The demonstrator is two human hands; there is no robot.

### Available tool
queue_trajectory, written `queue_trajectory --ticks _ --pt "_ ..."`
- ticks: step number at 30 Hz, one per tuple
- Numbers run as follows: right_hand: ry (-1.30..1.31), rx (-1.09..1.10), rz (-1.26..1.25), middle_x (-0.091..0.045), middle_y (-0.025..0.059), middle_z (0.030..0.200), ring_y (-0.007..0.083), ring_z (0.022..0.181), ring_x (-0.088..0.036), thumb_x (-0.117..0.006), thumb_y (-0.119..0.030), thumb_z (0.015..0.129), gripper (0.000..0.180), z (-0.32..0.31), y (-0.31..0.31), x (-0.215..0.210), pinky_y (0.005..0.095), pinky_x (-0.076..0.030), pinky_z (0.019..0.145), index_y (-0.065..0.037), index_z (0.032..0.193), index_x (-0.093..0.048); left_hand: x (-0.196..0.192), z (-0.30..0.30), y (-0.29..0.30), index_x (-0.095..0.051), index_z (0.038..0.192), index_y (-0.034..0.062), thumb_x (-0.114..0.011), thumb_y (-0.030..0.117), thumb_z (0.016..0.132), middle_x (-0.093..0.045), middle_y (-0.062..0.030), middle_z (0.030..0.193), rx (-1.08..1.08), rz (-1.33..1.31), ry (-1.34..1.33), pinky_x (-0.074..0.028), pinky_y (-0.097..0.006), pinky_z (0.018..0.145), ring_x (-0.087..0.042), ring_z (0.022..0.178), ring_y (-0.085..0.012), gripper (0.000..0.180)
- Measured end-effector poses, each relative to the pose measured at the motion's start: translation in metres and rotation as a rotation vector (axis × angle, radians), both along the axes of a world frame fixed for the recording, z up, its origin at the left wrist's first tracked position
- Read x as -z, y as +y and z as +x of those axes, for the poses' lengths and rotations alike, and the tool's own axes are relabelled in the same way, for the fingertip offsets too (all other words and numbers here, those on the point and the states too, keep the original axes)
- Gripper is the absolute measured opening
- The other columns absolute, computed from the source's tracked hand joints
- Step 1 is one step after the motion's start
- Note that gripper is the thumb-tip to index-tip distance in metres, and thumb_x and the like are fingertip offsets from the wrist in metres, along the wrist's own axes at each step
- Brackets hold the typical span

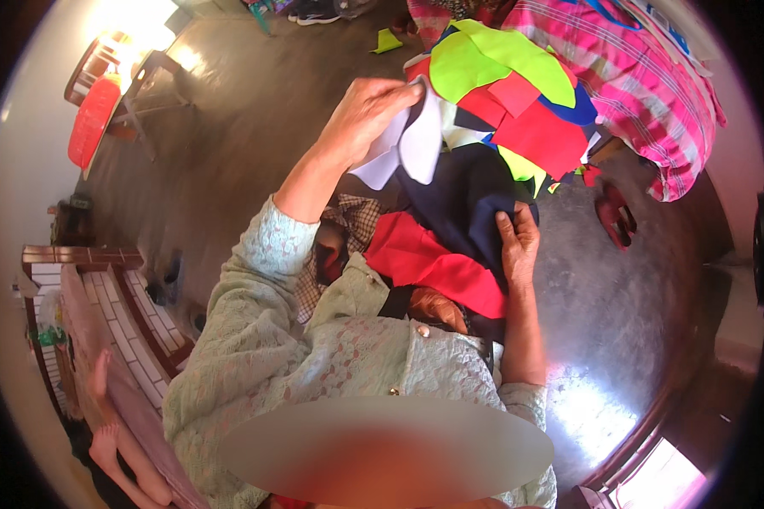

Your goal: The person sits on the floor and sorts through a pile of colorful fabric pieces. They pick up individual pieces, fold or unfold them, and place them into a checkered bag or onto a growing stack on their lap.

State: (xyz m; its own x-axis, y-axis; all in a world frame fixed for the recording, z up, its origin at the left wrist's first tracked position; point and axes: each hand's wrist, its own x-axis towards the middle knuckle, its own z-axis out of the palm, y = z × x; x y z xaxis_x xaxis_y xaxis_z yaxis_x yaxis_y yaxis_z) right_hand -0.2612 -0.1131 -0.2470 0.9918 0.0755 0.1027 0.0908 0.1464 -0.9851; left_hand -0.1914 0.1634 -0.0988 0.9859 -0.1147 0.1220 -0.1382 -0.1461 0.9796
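Observation:
My left hand [367,119] is raised over the far side of my lap, its thumb and fingers pinching pale lavender-white fabric pieces [422,140] that hang down. Dark navy cloth [460,187] spreads across my lap, and my right hand [519,242] grips its right edge between thumb and fingers. Nearer to me, a red cloth piece [433,259] lies over my legs, partly under the navy cloth. Just beyond both hands is a heap of cut fabric, with neon yellow-green pieces [501,55] on top and red pieces [539,140] below.
Pink checked cloth [620,93] drapes at the far right, with a dark red shoe [615,216] on the floor nearby. A yellow-green scrap [387,41] lies at the back. At left are a red chair [93,123] and another person's bare feet [104,441].

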Motion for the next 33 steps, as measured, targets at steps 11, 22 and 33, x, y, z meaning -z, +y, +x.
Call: queue_trajectory --ticks 11,22,33 --pt "0.025 -0.005 -0.038 -0.059 -0.002 0.088 0.0055 0.082 -0.05 -0.058 -0.009 0.091 0.012 0.0 -0.002 0.001 0.0201 -0.041 0.078 -0.001 0.101 -0.056 0.031 0.18 -0.095 -0.063 0.099 -0.0033 -0.066 0.012 0.083 -0.068 -0.0139 0.089 -0.168 -0.546 0.41 -0.056 -0.038 0.061 -0.066 0.072 -0.0225 0.022" --pt "0.036 -0.007 -0.003 -0.058 -0.0031 0.087 0.0051 0.083 -0.049 -0.057 -0.007 0.091 0.012 0.0 0.002 -0.003 0.0194 -0.041 0.077 0.0 0.101 -0.057 0.092 0.145 -0.077 -0.059 0.11 -0.0019 -0.066 -0.003 0.073 -0.064 -0.0087 0.104 -0.085 -0.171 0.121 -0.047 -0.029 0.084 -0.061 0.09 -0.0151 0.038" --pt "0.023 -0.014 0.037 -0.061 -0.0014 0.091 0.0058 0.084 -0.051 -0.056 -0.004 0.092 0.009 -0.002 -0.002 -0.004 0.0205 -0.042 0.079 0.0 0.1 -0.057 0.071 0.111 -0.081 -0.049 0.122 0.0111 -0.074 0.017 0.071 -0.049 -0.015 0.124 -0.463 0.673 -0.41 -0.04 -0.043 0.094 -0.046 0.115 -0.0341 0.057"
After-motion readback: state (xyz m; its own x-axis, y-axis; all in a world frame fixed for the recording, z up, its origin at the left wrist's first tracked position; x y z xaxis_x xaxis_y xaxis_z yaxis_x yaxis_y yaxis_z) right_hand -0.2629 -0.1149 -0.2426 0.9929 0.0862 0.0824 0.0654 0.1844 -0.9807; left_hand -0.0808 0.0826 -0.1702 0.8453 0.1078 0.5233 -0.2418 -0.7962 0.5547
